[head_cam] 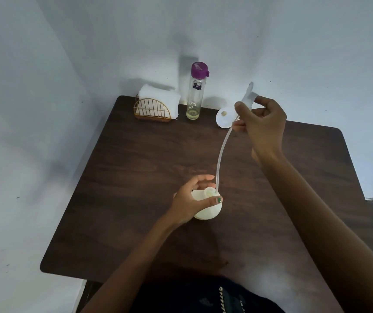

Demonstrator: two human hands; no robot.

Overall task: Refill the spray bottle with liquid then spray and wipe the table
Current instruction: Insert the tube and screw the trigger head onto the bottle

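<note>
A white spray bottle body [208,211] stands on the dark wooden table [135,177] near the middle. My left hand [192,199] grips it around the open neck. My right hand [262,125] holds the translucent spray head [247,98] lifted high above the table. Its long dip tube [222,152] curves down and its tip sits at the bottle's mouth. A tall clear bottle [195,96] with a purple cap stands at the table's far edge, with a little yellowish liquid at its bottom.
A gold wire holder [152,110] with white napkins [158,98] stands at the far left of the table. A white round funnel-like piece [225,117] lies at the far edge, partly behind my right hand. White walls close in behind and to the left.
</note>
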